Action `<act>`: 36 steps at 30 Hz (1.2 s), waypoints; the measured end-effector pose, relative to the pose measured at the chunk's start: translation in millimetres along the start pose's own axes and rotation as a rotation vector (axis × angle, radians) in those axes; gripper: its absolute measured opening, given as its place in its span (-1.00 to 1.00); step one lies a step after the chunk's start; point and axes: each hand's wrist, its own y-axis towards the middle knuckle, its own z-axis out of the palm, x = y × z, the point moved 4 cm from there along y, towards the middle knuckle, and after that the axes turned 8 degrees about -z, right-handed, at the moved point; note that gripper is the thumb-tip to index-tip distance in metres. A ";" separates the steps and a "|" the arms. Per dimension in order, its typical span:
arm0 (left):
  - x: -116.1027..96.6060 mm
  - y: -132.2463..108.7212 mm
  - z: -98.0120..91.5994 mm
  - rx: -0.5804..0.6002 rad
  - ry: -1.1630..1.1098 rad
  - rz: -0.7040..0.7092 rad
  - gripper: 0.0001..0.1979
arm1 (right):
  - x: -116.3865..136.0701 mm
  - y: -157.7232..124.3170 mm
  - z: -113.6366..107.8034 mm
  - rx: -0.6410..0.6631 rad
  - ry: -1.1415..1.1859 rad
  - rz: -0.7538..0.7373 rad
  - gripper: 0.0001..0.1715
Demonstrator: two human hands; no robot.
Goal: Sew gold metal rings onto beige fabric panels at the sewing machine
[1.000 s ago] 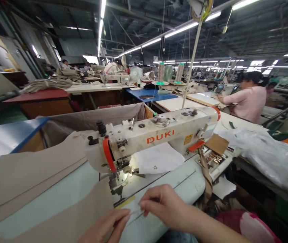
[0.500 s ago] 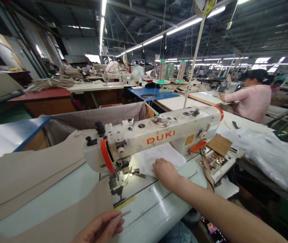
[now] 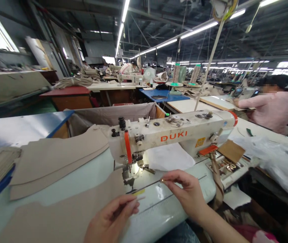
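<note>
- Gold in colour, a small piece [image 3: 162, 180] sits at the fingertips of the right hand [image 3: 188, 189], over the counter [image 3: 85, 179] before the sewing machine [image 3: 171, 135]; that grip is pinched nearly closed on it.
- Pale and thin, a strip [image 3: 141, 197] pokes out from the left hand [image 3: 113, 216], whose grip is closed on it at thumb and forefinger; the two pieces are apart.
- Something this small probably slips easily, so a light, steady pinch with its outer side left exposed seems best; a short free end should keep the strip stiff.
- Open room lies between the hands, above the counter's ruler marks.
- Keep clear of the needle area [image 3: 131, 168] behind, the beige panel [image 3: 70, 206] at left and the rounded front edge.
</note>
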 end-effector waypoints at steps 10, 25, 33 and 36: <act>-29.3 -10.9 18.4 0.088 -0.209 0.107 -0.77 | 11.4 -14.1 26.1 0.083 0.233 0.192 -0.91; 4.9 -19.5 10.4 0.329 -0.488 -0.182 -0.54 | 6.7 -31.1 76.5 0.218 0.555 0.541 -0.76; 8.3 -28.5 -2.3 0.197 -0.447 -0.176 -0.57 | 13.5 -38.3 83.4 0.303 0.544 0.538 -0.81; 9.1 -29.1 -2.4 0.225 -0.463 -0.172 -0.58 | 12.7 -39.9 88.5 0.286 0.561 0.563 -0.78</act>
